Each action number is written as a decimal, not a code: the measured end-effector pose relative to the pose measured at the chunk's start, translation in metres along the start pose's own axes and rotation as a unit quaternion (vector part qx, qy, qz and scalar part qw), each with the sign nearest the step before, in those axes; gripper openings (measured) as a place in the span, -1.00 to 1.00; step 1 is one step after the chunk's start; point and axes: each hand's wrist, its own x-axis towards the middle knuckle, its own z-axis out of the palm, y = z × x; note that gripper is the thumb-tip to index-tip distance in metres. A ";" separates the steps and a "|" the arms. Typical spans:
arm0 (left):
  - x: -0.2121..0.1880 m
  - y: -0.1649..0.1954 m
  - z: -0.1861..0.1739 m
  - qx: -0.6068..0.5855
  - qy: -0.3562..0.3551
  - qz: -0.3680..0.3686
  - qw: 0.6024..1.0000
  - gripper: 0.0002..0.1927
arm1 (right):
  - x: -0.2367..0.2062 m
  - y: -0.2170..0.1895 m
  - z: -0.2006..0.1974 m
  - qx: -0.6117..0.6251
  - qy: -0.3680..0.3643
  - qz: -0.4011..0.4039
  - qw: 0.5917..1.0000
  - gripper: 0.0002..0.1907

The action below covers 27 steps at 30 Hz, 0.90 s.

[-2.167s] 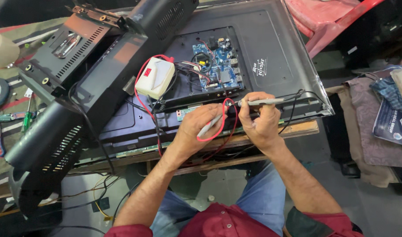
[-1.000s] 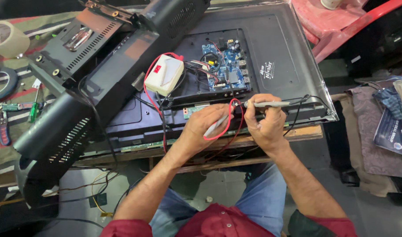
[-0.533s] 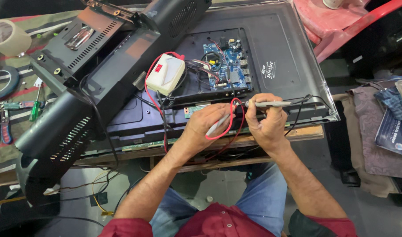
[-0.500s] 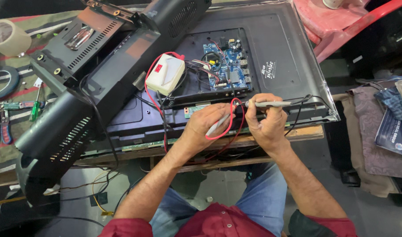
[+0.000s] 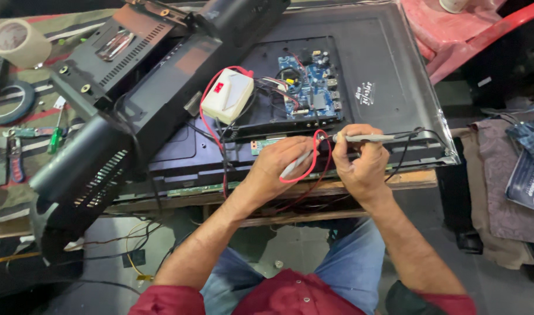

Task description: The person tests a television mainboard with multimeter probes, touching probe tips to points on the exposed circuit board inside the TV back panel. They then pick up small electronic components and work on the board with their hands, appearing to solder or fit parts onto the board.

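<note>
Both hands work at the near edge of the tabletop, over the lower rim of a flat television (image 5: 389, 76) lying face down with its rear cover off. The left hand (image 5: 278, 166) is curled around a pale probe (image 5: 295, 165), gripping it like a pen with the tip pointed down toward the small green strip board (image 5: 266, 144) just beyond the knuckles. The right hand (image 5: 363, 163) pinches a second grey probe (image 5: 363, 138) between thumb and fingers, held level with its tip aimed left toward the same spot. A red lead (image 5: 313, 163) loops between the two hands, and a black lead (image 5: 410, 146) trails off the right-hand probe toward the right edge.

Judged from this, the step in hand is probing contacts on the strip board; the next move would call for steady tips set on small points without bridging neighbours, though the contact points themselves are too small to make out.

Farther back, the open recess in the television back holds a blue circuit board (image 5: 308, 87) and a white box-shaped meter (image 5: 227, 95), which rests on the recess's left rim with red wire running from it. A black plastic housing (image 5: 121, 116) lies tilted over the left part of the set. At the far left corner sit a roll of tan tape (image 5: 19, 42) and a dark tape ring (image 5: 10, 102).
</note>
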 end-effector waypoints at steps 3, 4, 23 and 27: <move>-0.001 0.001 0.000 -0.007 0.003 -0.006 1.000 -0.70 | 0.000 0.001 0.000 -0.020 -0.004 -0.002 1.000 -0.71; 0.000 0.001 0.000 -0.010 0.004 -0.006 1.000 -0.69 | 0.001 0.002 0.001 -0.026 -0.004 -0.007 1.000 -0.71; -0.005 -0.005 0.003 -0.012 0.011 -0.017 1.000 -0.69 | -0.004 0.000 0.001 -0.054 -0.008 -0.021 0.998 -0.72; -0.007 -0.015 0.009 0.011 0.013 -0.021 1.000 -0.70 | -0.005 0.004 0.003 -0.042 -0.007 -0.008 0.999 -0.72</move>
